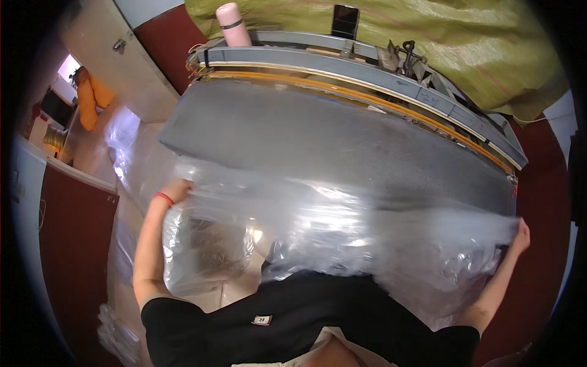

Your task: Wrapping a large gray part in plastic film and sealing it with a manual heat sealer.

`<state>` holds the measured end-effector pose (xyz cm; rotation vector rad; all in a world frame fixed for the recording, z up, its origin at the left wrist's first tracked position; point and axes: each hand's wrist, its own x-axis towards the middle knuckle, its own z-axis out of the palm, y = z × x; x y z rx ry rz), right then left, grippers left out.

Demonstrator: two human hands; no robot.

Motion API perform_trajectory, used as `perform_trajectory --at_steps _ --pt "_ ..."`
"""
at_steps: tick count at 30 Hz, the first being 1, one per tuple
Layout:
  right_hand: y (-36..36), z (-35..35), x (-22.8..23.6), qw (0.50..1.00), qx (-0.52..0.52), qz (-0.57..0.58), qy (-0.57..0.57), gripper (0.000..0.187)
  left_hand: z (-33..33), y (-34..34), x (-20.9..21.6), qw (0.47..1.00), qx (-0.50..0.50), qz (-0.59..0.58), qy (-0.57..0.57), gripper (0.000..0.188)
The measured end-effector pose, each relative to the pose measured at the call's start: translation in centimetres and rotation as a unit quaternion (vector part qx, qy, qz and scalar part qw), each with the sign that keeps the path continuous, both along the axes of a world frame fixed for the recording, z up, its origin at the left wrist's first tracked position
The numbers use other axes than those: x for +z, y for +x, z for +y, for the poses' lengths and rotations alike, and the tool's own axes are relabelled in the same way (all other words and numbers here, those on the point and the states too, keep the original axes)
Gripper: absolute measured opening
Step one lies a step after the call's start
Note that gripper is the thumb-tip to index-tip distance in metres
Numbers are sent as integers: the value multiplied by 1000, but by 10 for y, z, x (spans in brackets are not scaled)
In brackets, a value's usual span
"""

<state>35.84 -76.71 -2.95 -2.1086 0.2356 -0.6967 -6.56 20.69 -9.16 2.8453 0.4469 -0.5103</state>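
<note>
1. at the far left, a pale door [131, 67] with a metal lock stands beside a doorway.
2. the left hand [178, 191], a red band at its wrist, has its fingers bunched around the left part of a clear plastic sheet [330, 211].
3. a pink bottle [234, 25] stands upright near the left end of a grey metal beam [293, 58].
4. the sheet, wrinkled, shiny and partly blurred, spans the gap between the hands, along the near side of a dark grey counter [275, 122]; the beam runs along the far side.
5. a dark flat device [345, 22] stands against a yellow-green woven cover [477, 49].
6. dark metal hardware [408, 55] sits behind the beam.
7. at the far right, the right hand [521, 235] pinches the sheet's right end.
</note>
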Motion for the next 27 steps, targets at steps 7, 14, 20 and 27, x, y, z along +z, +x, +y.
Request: perform_trajectory --at_steps 7,14,20,27 --pt "-36 -153 -30 984 -162 -34 66 33 85 101 171 795 122 -529 271 8" --pt "-6 -63 -28 963 -250 73 -66 32 36 212 76 912 132 -381 72 44" --pt "21 4 -35 892 -313 213 -249 33 107 182 2 914 221 -323 101 66" --pt "27 36 -20 836 -390 263 -281 27 99 190 20 834 276 -430 207 35"
